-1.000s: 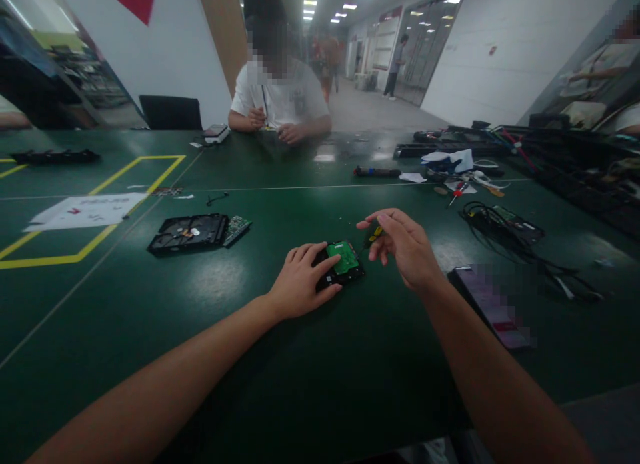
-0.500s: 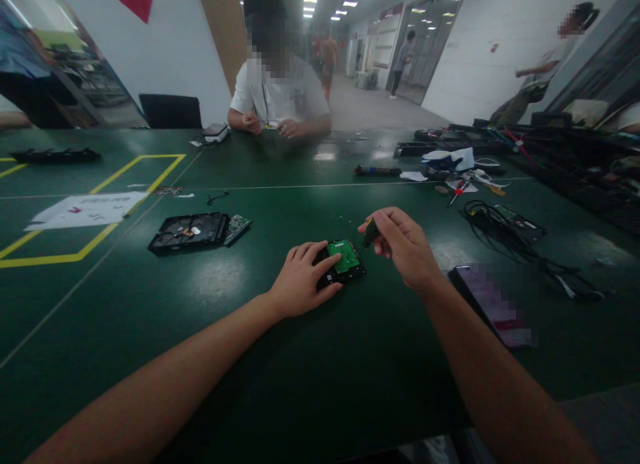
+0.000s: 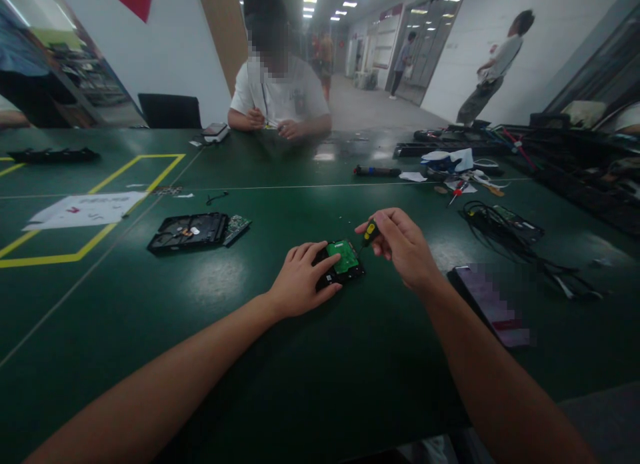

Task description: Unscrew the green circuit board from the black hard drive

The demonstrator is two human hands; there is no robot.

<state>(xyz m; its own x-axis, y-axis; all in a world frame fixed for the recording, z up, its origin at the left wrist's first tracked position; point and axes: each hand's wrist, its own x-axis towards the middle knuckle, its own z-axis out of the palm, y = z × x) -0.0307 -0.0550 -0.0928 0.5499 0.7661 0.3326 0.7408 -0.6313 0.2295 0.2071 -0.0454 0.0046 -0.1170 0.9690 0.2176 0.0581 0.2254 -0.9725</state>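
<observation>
With the hard drive as the centre of the dial and twelve o'clock at the far side, the following is recorded. The hard drive (image 3: pixel 347 262) lies on the green table (image 3: pixel 280 214), its green circuit side facing up. The left hand (image 3: pixel 301 281), at eight o'clock, is clamped over it, one fingertip on the circuit side and the thumb along the near edge. The right hand (image 3: pixel 406 247), towards three o'clock, has its thumb and fingers together on a screwdriver (image 3: pixel 371 232) with a black and yellow handle. The shaft points down at the drive's right edge; whether the tip makes contact cannot be determined. At nine o'clock, well apart, is an opened drive (image 3: pixel 187 233), with a loose circuit board (image 3: pixel 238 229) at its right end; further out on that bearing are papers (image 3: pixel 85 211). A dark rod (image 3: pixel 377 171) lies at one o'clock and a red-handled tool (image 3: pixel 457 193) at two. Tangled cables (image 3: pixel 480 232) occupy three o'clock, and a phone (image 3: pixel 483 301) lies at four, near the right forearm. At eleven o'clock, across the table, a person (image 3: pixel 297 104) in a white shirt has both hands raised at the table's edge.
</observation>
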